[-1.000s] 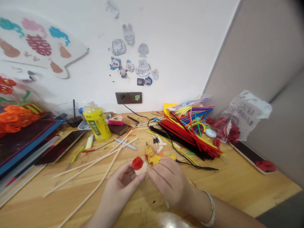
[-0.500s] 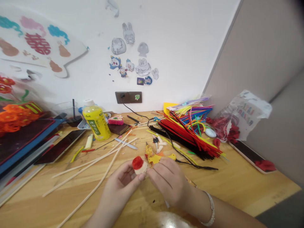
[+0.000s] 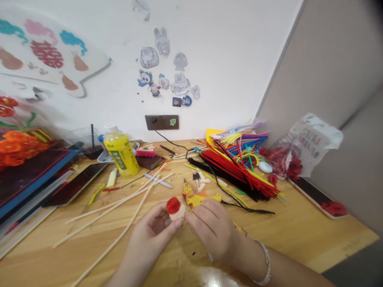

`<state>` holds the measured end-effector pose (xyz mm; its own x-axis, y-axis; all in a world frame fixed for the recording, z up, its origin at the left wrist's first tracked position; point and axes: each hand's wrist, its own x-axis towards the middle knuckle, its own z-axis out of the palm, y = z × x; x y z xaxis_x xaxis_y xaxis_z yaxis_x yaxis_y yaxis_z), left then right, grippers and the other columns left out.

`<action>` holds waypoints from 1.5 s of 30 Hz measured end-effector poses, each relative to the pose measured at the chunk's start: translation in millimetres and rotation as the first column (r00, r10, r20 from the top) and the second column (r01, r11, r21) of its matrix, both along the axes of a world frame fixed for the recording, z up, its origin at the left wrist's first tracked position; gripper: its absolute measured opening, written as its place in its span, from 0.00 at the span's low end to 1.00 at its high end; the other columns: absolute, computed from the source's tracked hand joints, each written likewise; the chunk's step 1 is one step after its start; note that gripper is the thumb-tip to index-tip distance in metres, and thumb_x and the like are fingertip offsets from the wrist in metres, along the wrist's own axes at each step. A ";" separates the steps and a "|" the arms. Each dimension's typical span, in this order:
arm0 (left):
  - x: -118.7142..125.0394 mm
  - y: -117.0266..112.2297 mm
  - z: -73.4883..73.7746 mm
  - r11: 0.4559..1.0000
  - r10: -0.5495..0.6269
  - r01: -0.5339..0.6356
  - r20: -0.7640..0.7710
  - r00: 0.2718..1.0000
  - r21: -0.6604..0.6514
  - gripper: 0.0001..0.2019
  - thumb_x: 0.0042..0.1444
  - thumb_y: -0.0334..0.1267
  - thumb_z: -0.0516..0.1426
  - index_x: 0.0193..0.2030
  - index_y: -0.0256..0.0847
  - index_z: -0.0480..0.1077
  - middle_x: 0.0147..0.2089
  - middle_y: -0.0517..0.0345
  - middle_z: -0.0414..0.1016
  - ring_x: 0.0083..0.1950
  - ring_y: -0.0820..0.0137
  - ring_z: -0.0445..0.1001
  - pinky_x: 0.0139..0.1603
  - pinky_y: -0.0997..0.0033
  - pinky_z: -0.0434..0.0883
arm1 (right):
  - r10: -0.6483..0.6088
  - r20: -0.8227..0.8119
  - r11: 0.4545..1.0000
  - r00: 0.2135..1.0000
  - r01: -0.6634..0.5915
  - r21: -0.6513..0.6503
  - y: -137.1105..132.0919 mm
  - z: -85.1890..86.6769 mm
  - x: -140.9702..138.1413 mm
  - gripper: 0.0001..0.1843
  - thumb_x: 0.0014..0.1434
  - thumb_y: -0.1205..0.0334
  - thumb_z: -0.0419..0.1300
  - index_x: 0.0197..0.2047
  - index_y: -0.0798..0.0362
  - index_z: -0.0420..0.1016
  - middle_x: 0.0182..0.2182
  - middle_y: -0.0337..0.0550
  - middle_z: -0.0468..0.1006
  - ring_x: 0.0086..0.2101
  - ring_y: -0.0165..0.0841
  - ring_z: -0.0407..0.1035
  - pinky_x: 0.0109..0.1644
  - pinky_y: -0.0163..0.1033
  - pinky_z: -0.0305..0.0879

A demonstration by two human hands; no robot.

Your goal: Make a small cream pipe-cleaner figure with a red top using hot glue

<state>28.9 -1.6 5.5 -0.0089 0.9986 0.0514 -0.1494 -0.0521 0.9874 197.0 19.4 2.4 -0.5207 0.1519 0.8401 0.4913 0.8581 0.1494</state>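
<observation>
My left hand (image 3: 152,229) and my right hand (image 3: 209,229) meet above the wooden desk (image 3: 287,227). Between their fingers is a small round craft piece (image 3: 175,209), with a red coiled top over a cream base. My left fingers cup it from below, and my right fingertips press its right side. Just beyond my right hand lies a yellow pipe-cleaner figure (image 3: 194,201), partly hidden by my fingers. A silver bracelet (image 3: 266,264) circles my right wrist.
Long bamboo sticks (image 3: 119,203) lie left of my hands. A yellow drink bottle (image 3: 121,154) stands at the back. A large pile of pipe cleaners (image 3: 239,169) lies right, beside a plastic bag (image 3: 308,143). Books (image 3: 30,179) and a tablet (image 3: 74,185) lie left.
The view has shifted very slightly. My hands and the red-and-cream piece stay in nearly the same position.
</observation>
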 end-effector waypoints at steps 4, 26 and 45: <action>0.2 -0.4 0.6 1.000 -0.005 0.005 0.012 1.000 -0.007 0.11 0.41 0.34 0.66 0.35 0.41 0.75 0.36 0.58 0.82 0.40 0.65 0.78 0.43 0.71 0.75 | -0.013 0.024 1.000 1.000 0.014 -0.025 0.5 -0.7 -0.1 0.09 0.60 0.73 0.49 0.42 0.63 0.69 0.27 0.49 0.74 0.29 0.35 0.66 0.31 0.41 0.66; 0.0 -0.2 0.9 1.000 -0.022 0.022 0.025 0.999 -0.002 0.10 0.41 0.33 0.66 0.33 0.41 0.76 0.34 0.60 0.82 0.38 0.67 0.78 0.42 0.74 0.74 | 0.016 -0.005 1.000 1.000 -0.016 -0.004 0.4 1.9 -0.7 0.09 0.60 0.74 0.50 0.40 0.66 0.70 0.27 0.51 0.74 0.30 0.36 0.65 0.33 0.42 0.66; -1.2 2.2 -2.1 1.000 -0.031 0.031 0.017 0.999 0.002 0.09 0.42 0.32 0.66 0.34 0.42 0.76 0.35 0.61 0.82 0.39 0.70 0.77 0.42 0.78 0.73 | 0.030 -0.007 0.999 1.000 -0.030 -0.018 4.1 -2.5 -2.1 0.08 0.58 0.75 0.52 0.39 0.67 0.70 0.27 0.51 0.74 0.28 0.36 0.64 0.30 0.41 0.65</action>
